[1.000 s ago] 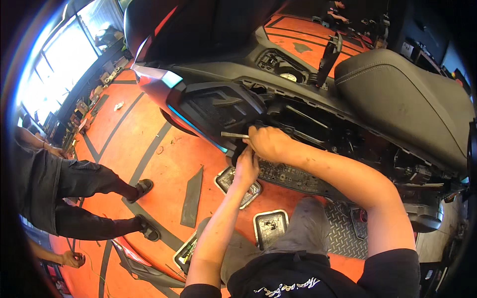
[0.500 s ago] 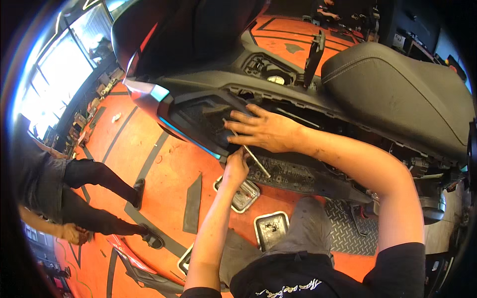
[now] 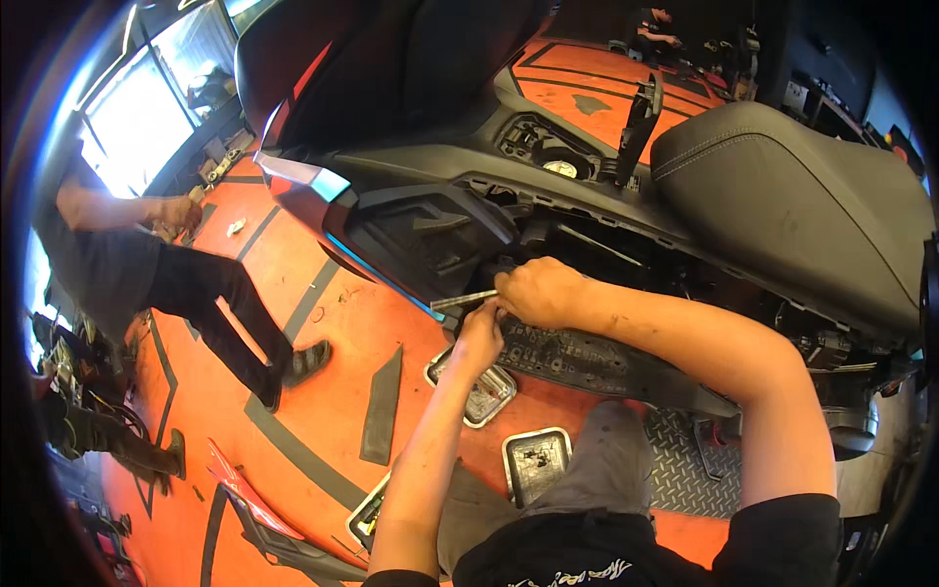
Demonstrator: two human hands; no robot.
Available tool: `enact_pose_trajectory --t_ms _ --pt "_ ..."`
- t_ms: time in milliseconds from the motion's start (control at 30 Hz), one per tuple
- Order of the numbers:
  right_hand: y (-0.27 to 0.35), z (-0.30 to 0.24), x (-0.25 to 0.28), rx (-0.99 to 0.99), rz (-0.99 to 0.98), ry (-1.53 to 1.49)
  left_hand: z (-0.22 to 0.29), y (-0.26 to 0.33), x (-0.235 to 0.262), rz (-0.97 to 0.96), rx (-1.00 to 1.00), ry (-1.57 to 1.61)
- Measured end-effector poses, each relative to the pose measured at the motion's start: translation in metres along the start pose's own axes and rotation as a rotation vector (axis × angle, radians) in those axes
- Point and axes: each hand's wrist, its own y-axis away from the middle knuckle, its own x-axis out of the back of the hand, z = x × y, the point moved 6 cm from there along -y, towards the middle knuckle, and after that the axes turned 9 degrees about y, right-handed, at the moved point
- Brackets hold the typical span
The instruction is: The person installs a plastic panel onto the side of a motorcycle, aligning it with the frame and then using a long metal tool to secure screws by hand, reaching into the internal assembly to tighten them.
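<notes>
A scooter [image 3: 411, 157] with its side opened up stands across the view. My right hand [image 3: 543, 291] is closed at the edge of its dark front panel [image 3: 430, 235], gripping a slim metal rod [image 3: 462, 301] that points left. Just below, my left hand [image 3: 479, 338] has its fingers pinched together, touching the fingertips of my right hand; what they hold is hidden. Under both hands runs the scooter's black footboard [image 3: 562, 357], bare and full of holes.
On the orange floor stand metal trays [image 3: 536, 462] with small parts. A red and black body panel [image 3: 259, 514] lies at lower left. The brown seat [image 3: 782, 186] is at right. A co-worker [image 3: 166, 264] walks at left; another person [image 3: 655, 34] sits far back.
My right hand has gone from spread flat over the panel to closed on the rod. The rod has swung from slanting down right to pointing left. The co-worker has stepped and raised an arm.
</notes>
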Motion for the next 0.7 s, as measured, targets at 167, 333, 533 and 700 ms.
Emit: enact_pose_trajectory --t_ms 167,333,533,700 --pt "-0.007 0.003 0.005 -0.289 0.043 -0.143 0.000 -0.009 -0.007 0.067 0.029 -0.059" --pt "-0.017 -0.006 0.001 -0.502 -0.290 -0.505 0.003 -0.011 0.003 0.115 0.098 -0.019" --pt "-0.003 -0.014 0.055 0.302 0.233 0.352 0.018 -0.005 0.011 0.083 0.088 -0.020" --pt "-0.004 -0.028 0.024 0.653 0.205 0.731 0.013 -0.003 0.007 -0.036 0.110 0.018"
